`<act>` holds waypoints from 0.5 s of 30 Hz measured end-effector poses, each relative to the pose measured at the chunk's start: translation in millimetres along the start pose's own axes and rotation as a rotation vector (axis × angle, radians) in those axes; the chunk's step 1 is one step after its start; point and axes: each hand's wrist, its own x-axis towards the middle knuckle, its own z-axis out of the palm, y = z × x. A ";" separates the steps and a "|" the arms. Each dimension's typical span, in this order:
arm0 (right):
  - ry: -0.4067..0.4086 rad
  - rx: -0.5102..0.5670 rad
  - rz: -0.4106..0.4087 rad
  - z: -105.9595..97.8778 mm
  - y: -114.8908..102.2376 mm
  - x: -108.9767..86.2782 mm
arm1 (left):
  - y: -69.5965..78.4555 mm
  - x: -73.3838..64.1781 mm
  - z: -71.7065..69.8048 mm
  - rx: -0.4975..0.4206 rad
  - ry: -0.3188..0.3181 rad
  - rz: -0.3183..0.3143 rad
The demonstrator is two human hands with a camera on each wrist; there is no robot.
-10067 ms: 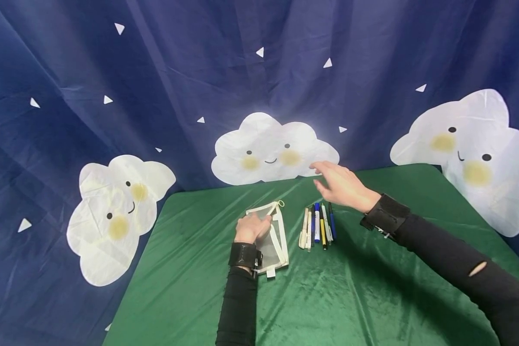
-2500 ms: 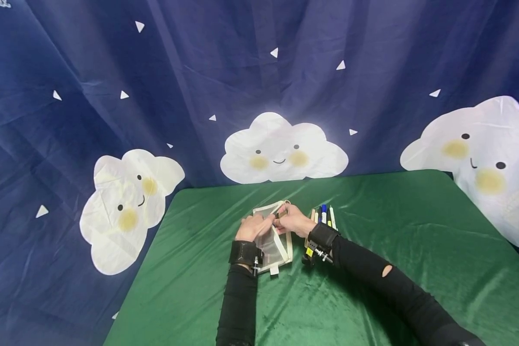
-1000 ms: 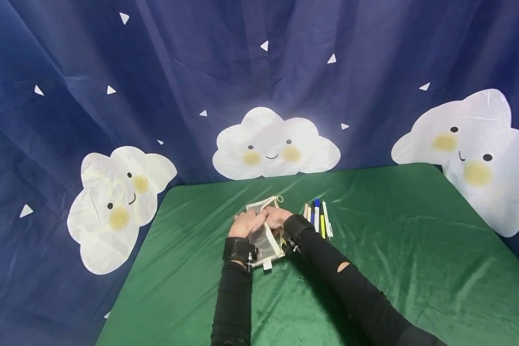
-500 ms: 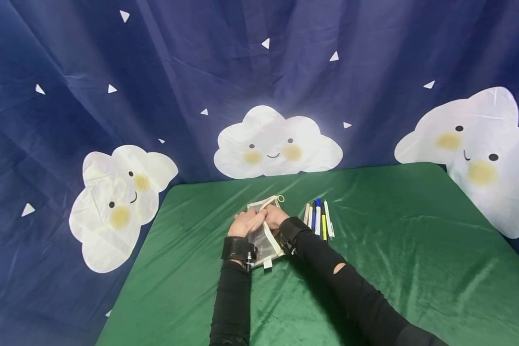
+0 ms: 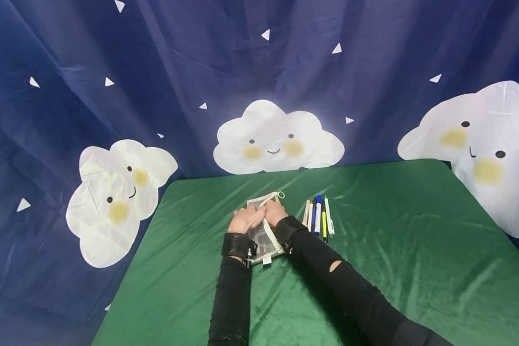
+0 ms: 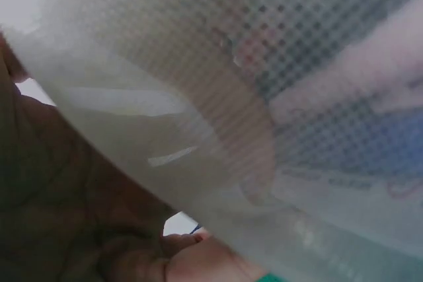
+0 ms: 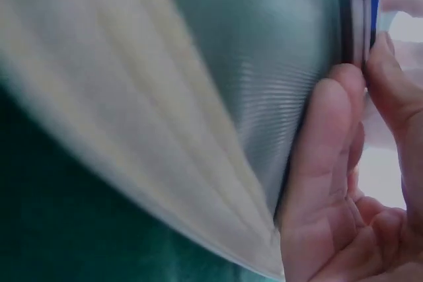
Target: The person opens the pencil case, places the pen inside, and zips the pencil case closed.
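Backdrop of dark blue-violet fabric [image 5: 190,53], hanging in folds along the far side. Bench [image 5: 415,250], draped in creased, sheeny green cloth. White, yellow-cheeked cloud prints [image 5: 274,132], three in number: left, centre and right on the backdrop. Long black sleeves [image 5: 231,302], one per arm, the right with a small hole.

Pouch of translucent mesh with cream-coloured edging [image 5: 262,245], flat-shaped, set near the middle of the bench, beneath both hands. Left hand [image 5: 243,219], over the pouch and gripping it near the cream edge, thumb towards the right hand; fingertips partly hidden. Right hand [image 5: 275,213], at the same edge, touching or nearly touching the left; in the right wrist view, thumb and fingertip pinching a narrow, dark, pale and blue strip [image 7: 357,11], exact nature unclear.

Broad black wristbands [image 5: 236,245], one per wrist. Slim pens and markers in beige, white, blue, black and yellow [image 5: 318,216], six visible, side by side just right of the pouch, some lower ends behind the right arm. Small white triangles [image 5: 265,34], scattered over the backdrop. Small white fabric tag [image 5: 266,260], at the pouch's near end. Thin yellowish ring [image 5: 281,195], at its far corner.
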 end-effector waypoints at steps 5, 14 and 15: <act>0.032 -0.014 -0.014 -2.7 1.8 -1.2 | 6.0 0.6 2.1 0.005 0.001 -0.010; 0.044 -0.004 -0.107 -6.6 1.8 -0.7 | 11.7 0.8 -2.7 0.041 0.044 0.020; 0.027 -0.008 -0.113 -7.0 2.0 0.3 | 11.9 0.9 -3.8 0.047 0.040 0.028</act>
